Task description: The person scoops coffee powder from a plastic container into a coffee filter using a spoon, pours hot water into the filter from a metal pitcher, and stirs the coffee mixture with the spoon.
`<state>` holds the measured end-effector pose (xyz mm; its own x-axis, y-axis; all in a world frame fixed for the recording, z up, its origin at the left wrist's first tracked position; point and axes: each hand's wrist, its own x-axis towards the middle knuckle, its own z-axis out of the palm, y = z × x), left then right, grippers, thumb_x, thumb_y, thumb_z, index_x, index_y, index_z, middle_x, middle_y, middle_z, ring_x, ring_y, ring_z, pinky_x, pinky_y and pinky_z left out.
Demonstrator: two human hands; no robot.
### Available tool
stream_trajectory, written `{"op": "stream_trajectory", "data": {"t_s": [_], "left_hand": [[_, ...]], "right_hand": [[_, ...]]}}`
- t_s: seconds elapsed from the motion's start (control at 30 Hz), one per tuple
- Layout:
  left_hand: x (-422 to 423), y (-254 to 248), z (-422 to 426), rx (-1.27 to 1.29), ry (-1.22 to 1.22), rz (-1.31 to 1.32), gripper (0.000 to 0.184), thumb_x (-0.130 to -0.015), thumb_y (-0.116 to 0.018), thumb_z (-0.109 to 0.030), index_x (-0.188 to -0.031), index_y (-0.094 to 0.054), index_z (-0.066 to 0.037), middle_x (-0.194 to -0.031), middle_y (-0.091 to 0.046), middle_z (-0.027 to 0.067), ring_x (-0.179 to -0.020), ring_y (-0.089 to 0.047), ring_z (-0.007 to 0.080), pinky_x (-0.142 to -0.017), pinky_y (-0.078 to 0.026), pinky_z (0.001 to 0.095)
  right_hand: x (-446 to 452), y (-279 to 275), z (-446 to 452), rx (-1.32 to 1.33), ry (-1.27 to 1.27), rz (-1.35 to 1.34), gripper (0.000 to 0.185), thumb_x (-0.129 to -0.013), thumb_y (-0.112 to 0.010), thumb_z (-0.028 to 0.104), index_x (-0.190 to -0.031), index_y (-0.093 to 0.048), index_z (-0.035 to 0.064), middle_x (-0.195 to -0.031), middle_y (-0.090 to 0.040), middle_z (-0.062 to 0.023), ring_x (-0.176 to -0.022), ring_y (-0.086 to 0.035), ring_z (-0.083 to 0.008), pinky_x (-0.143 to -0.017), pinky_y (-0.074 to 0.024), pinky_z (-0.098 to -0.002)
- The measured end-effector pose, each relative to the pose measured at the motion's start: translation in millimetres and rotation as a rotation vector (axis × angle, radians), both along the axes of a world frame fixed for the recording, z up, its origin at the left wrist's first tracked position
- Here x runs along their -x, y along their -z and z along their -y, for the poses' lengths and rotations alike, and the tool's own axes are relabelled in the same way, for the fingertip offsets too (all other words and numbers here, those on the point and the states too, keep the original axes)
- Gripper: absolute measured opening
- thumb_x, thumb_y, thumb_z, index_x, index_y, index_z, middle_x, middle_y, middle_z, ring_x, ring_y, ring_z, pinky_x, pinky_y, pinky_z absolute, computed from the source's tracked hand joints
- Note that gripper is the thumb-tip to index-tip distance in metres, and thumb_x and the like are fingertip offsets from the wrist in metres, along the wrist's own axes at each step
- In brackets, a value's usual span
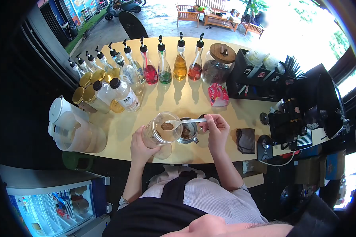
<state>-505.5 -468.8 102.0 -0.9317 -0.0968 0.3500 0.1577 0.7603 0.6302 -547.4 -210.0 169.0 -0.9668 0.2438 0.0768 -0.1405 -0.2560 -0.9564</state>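
My left hand (141, 147) is wrapped round a clear jar (151, 137), its open mouth tilted up toward me. Between the fingers of my right hand (218, 128) is the handle of a pale spoon (192, 121). The spoon's bowl, heaped with brown powder (167, 126), is over the jar's mouth. Just right of the jar stands a metal cup (194, 139) with brown, clumpy powder inside, partly covered by the spoon and jar. A round clear lid or base (163, 153) shows below the jar; I cannot tell which.
Pump bottles with coloured syrups (180, 67) line the table's back edge. Jars with gold lids (85, 94) and a white pitcher (69, 128) stand left. A wooden-lidded jar (218, 71), a pink packet (218, 94), a dark cloth (245, 141) and a coffee machine (294, 118) are right.
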Motion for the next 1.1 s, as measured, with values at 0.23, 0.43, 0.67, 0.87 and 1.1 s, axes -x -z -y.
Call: {"op": "stream_trajectory", "data": {"t_s": [0.23,0.43,0.67,0.87,1.1], "left_hand": [[0.5,-1.6,1.1,0.041,-0.029,0.004,0.093,-0.051,-0.089,-0.03,-0.129,-0.046,-0.002,-0.118,-0.057,0.0165,-0.109,-0.056,0.0349,-0.093,-0.048,0.0438],[1.8,2.3,4.2,0.06,-0.019,-0.016,0.094,-0.051,-0.09,-0.032,-0.129,-0.047,-0.001,-0.12,-0.057,0.0163,-0.109,-0.056,0.0347,-0.093,-0.048,0.0437],[3.1,2.8,5.1,0.043,-0.017,-0.003,0.093,-0.052,-0.09,-0.032,-0.129,-0.047,-0.001,-0.118,-0.057,0.0171,-0.109,-0.056,0.035,-0.093,-0.048,0.0438],[4.6,3.8,6.5,0.052,-0.011,0.001,0.093,-0.053,-0.089,-0.033,-0.129,-0.046,-0.003,-0.117,-0.057,0.0172,-0.108,-0.057,0.0354,-0.093,-0.049,0.0441],[5.2,3.4,5.5,0.029,-0.005,0.028,0.093,-0.053,-0.09,-0.035,-0.129,-0.045,-0.004,-0.118,-0.057,0.0168,-0.11,-0.056,0.035,-0.094,-0.048,0.0446]], "right_hand": [[8.9,6.0,-1.8,0.046,-0.028,0.021,0.014,-0.094,-0.06,0.011,-0.089,-0.065,-0.0011,-0.068,-0.066,-0.0068,-0.054,-0.052,-0.0067,-0.054,-0.0399,-0.0204],[13.3,9.8,-0.3,0.04,-0.023,0.035,0.015,-0.095,-0.06,0.012,-0.088,-0.064,-0.0005,-0.068,-0.066,-0.0061,-0.054,-0.052,-0.0061,-0.054,-0.04,-0.0201],[12.9,7.8,-0.7,0.007,-0.025,0.034,0.015,-0.095,-0.06,0.013,-0.087,-0.064,0.0004,-0.069,-0.066,-0.0059,-0.054,-0.052,-0.006,-0.054,-0.0396,-0.0197],[15.8,15.9,-2.8,0.078,-0.072,0.061,0.015,-0.094,-0.06,0.013,-0.088,-0.064,0.0004,-0.068,-0.065,-0.0054,-0.055,-0.053,-0.0059,-0.054,-0.0398,-0.0194],[15.0,18.6,-5.0,0.086,-0.056,0.062,0.015,-0.095,-0.06,0.013,-0.09,-0.064,-0.0006,-0.068,-0.065,-0.0057,-0.056,-0.053,-0.006,-0.054,-0.04,-0.0195]]}}
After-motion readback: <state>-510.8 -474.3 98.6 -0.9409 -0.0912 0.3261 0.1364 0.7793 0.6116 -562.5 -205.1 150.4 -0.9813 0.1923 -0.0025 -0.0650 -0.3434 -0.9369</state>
